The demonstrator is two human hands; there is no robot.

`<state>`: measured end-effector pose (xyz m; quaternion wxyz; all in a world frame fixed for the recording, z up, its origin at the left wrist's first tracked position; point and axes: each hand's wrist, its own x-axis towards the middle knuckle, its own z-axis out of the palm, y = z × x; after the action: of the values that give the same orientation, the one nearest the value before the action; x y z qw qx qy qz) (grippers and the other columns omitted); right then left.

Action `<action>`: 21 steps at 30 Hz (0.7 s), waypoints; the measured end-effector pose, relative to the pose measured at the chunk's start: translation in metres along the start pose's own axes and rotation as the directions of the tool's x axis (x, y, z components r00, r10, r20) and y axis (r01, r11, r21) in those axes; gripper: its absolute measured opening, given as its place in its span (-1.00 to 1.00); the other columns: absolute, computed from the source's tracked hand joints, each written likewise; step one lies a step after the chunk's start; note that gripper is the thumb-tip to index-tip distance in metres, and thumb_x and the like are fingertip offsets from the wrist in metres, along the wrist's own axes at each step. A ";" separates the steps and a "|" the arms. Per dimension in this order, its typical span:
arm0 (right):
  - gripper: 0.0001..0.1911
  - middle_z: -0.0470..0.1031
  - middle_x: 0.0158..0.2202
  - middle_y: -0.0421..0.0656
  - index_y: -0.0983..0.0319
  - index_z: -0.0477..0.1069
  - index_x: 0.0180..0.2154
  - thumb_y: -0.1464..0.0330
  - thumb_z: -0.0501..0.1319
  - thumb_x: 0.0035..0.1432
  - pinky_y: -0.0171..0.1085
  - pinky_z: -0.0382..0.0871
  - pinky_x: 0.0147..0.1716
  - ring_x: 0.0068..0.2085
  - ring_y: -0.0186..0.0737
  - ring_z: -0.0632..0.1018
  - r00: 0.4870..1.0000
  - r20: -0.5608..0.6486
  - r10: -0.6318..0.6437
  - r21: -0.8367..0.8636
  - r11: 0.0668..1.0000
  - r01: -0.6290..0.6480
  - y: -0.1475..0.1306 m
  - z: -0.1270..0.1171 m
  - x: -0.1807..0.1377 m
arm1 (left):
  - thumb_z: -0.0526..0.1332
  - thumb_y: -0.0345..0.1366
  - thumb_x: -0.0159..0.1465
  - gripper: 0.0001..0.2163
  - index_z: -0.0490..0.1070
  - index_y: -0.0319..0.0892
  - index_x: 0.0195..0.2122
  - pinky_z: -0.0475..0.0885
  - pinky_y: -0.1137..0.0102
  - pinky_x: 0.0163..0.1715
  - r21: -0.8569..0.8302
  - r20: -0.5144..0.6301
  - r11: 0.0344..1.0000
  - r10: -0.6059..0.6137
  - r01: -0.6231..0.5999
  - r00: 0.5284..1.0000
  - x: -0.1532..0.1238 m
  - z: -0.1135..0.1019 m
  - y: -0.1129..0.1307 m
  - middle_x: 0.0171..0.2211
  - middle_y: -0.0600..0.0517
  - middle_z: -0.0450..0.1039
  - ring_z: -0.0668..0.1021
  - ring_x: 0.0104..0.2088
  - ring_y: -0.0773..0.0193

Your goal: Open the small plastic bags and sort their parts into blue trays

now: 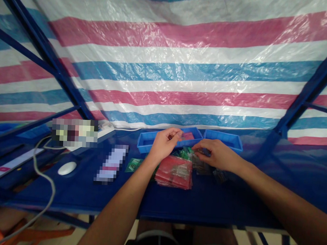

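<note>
My left hand (165, 144) is over the front edge of a long blue tray (144, 146), its thumb and fingers closed together; whatever they hold is hidden. Beside those fingertips, a pinkish-red packet (188, 136) shows inside the tray. My right hand (216, 155) has its fingers curled in a pinch above a heap of small clear bags (203, 169); I cannot make out what is between the tips. Green packets (184, 152) lie between the hands. Nearer to me is a stack of red plastic bags (173, 171), with small thin pieces visible in the top one.
A second blue tray (233, 141) stands behind my right hand. Left of my left arm are a green packet (133, 165), a blurred-out phone-shaped object (113, 163), a white mouse (67, 168) and a white cable (51, 182). Blue metal posts (297, 103) frame a striped plastic sheet (181, 76).
</note>
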<state>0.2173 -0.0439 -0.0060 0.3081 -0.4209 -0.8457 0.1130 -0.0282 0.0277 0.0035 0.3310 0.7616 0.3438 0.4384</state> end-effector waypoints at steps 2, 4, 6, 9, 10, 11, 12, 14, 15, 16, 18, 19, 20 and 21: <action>-0.77 0.70 -0.13 -0.12 0.07 0.64 -0.05 0.34 0.25 0.33 -0.08 0.46 -0.05 -0.12 -0.02 0.65 0.997 -0.079 0.011 -0.015 1.000 -0.013 0.001 0.003 0.001 | 0.27 0.01 0.40 -0.65 0.62 -0.18 -0.10 0.40 0.40 -0.34 -0.020 0.027 1.000 -0.010 0.011 1.000 0.000 0.001 0.002 -0.34 -0.01 0.66 0.56 -0.42 0.27; -0.79 0.70 -0.15 -0.12 0.06 0.65 -0.06 0.29 0.26 0.34 -0.07 0.46 -0.10 -0.18 -0.03 0.63 0.984 -0.167 0.056 0.001 0.998 -0.056 0.003 0.006 0.002 | 0.29 0.01 0.39 -0.66 0.62 -0.18 -0.09 0.43 0.38 -0.31 -0.043 0.055 0.999 -0.019 0.022 0.998 -0.001 0.001 0.005 -0.31 -0.03 0.67 0.59 -0.40 0.25; -0.80 0.69 -0.17 -0.12 0.05 0.67 -0.08 0.22 0.29 0.34 -0.08 0.46 -0.19 -0.27 -0.05 0.60 0.963 -0.244 0.114 0.041 0.993 -0.107 0.006 0.009 0.002 | 0.29 0.00 0.39 -0.67 0.63 -0.17 -0.09 0.45 0.37 -0.29 -0.054 0.083 0.998 -0.012 0.017 0.996 -0.002 0.002 0.008 -0.29 -0.04 0.69 0.62 -0.37 0.22; -0.79 0.69 -0.17 -0.12 0.05 0.68 -0.11 0.15 0.33 0.32 -0.10 0.43 -0.29 -0.33 -0.08 0.56 0.938 -0.307 0.163 0.105 0.985 -0.137 0.009 0.014 0.004 | 0.29 -0.02 0.39 -0.69 0.65 -0.14 -0.08 0.46 0.35 -0.25 -0.029 0.118 0.999 0.031 -0.028 0.993 -0.005 0.003 0.012 -0.20 -0.06 0.71 0.67 -0.27 0.17; -0.79 0.70 -0.17 -0.12 0.06 0.68 -0.12 0.14 0.34 0.31 -0.10 0.42 -0.29 -0.33 -0.08 0.57 0.932 -0.317 0.175 0.127 0.982 -0.141 0.010 0.016 0.005 | 0.29 -0.03 0.40 -0.70 0.66 -0.12 -0.06 0.46 0.35 -0.23 -0.018 0.131 0.999 0.049 -0.047 0.990 -0.005 0.003 0.013 -0.15 -0.06 0.71 0.68 -0.22 0.15; -0.78 0.70 -0.17 -0.12 0.06 0.68 -0.12 0.12 0.35 0.31 -0.10 0.43 -0.29 -0.32 -0.07 0.58 0.928 -0.321 0.188 0.149 0.978 -0.147 0.011 0.017 0.005 | 0.30 -0.05 0.39 -0.71 0.66 -0.10 -0.03 0.46 0.35 -0.21 -0.007 0.150 0.998 0.067 -0.067 0.986 -0.006 0.004 0.015 -0.09 -0.06 0.71 0.69 -0.16 0.13; -0.77 0.71 -0.16 -0.13 0.06 0.68 -0.12 0.11 0.35 0.32 -0.10 0.44 -0.27 -0.30 -0.06 0.60 0.926 -0.320 0.201 0.168 0.974 -0.153 0.011 0.019 0.006 | 0.32 -0.06 0.39 -0.72 0.66 -0.09 -0.01 0.46 0.36 -0.21 0.003 0.171 0.996 0.082 -0.084 0.982 -0.007 0.004 0.016 -0.04 -0.06 0.70 0.70 -0.11 0.11; -0.76 0.72 -0.15 -0.14 0.06 0.68 -0.10 0.11 0.34 0.33 -0.09 0.46 -0.22 -0.23 -0.03 0.64 0.924 -0.317 0.215 0.192 0.968 -0.160 0.012 0.020 0.006 | 0.34 -0.09 0.37 -0.71 0.65 -0.07 0.04 0.46 0.37 -0.23 0.020 0.210 0.994 0.100 -0.106 0.973 -0.008 0.004 0.018 0.01 -0.06 0.69 0.70 -0.07 0.10; -0.75 0.73 -0.14 -0.14 0.06 0.68 -0.09 0.11 0.33 0.34 -0.09 0.48 -0.20 -0.21 -0.02 0.66 0.924 -0.314 0.217 0.196 0.967 -0.161 0.012 0.021 0.006 | 0.36 -0.10 0.36 -0.70 0.65 -0.07 0.05 0.46 0.37 -0.23 0.031 0.221 0.993 0.104 -0.114 0.970 -0.008 0.004 0.019 0.01 -0.07 0.69 0.70 -0.06 0.10; -0.76 0.73 -0.13 -0.14 0.06 0.68 -0.08 0.12 0.32 0.35 -0.08 0.49 -0.19 -0.19 -0.01 0.67 0.925 -0.313 0.216 0.198 0.967 -0.159 0.011 0.021 0.006 | 0.38 -0.11 0.34 -0.69 0.64 -0.09 0.06 0.47 0.37 -0.22 0.044 0.227 0.992 0.109 -0.122 0.968 -0.007 0.003 0.019 0.01 -0.08 0.69 0.70 -0.07 0.10; -0.77 0.74 -0.12 -0.15 0.07 0.68 -0.06 0.16 0.32 0.35 -0.09 0.52 -0.16 -0.18 -0.02 0.69 0.926 -0.314 0.210 0.205 0.967 -0.150 0.009 0.021 0.006 | 0.41 -0.16 0.32 -0.68 0.64 -0.12 0.06 0.50 0.36 -0.18 0.068 0.226 0.988 0.120 -0.138 0.967 -0.007 0.003 0.017 0.01 -0.09 0.69 0.70 -0.08 0.12; -0.78 0.74 -0.11 -0.15 0.07 0.67 -0.05 0.19 0.32 0.35 -0.09 0.54 -0.15 -0.17 -0.02 0.70 0.928 -0.313 0.205 0.211 0.967 -0.142 0.008 0.021 0.006 | 0.42 -0.19 0.31 -0.68 0.63 -0.13 0.06 0.51 0.36 -0.16 0.079 0.226 0.986 0.124 -0.145 0.966 -0.006 0.003 0.016 0.01 -0.08 0.69 0.70 -0.08 0.13; -0.79 0.74 -0.10 -0.16 0.07 0.67 -0.05 0.22 0.32 0.35 -0.09 0.55 -0.13 -0.16 -0.02 0.71 0.930 -0.311 0.196 0.213 0.968 -0.133 0.007 0.020 0.006 | 0.42 -0.22 0.31 -0.68 0.63 -0.14 0.06 0.52 0.37 -0.14 0.090 0.225 0.985 0.124 -0.148 0.966 -0.006 0.003 0.014 -0.01 -0.07 0.70 0.70 -0.08 0.15; -0.80 0.74 -0.09 -0.16 0.07 0.67 -0.05 0.24 0.32 0.35 -0.08 0.56 -0.11 -0.15 -0.02 0.72 0.932 -0.312 0.185 0.208 0.970 -0.123 0.006 0.020 0.006 | 0.41 -0.24 0.31 -0.70 0.62 -0.14 0.06 0.53 0.37 -0.13 0.099 0.224 0.984 0.121 -0.146 0.967 -0.005 0.003 0.012 -0.03 -0.06 0.70 0.70 -0.10 0.17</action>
<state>0.2059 -0.0340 -0.0215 0.4727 -0.4687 -0.7324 0.1429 -0.0249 0.0165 0.0095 0.2917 0.8443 0.2780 0.3533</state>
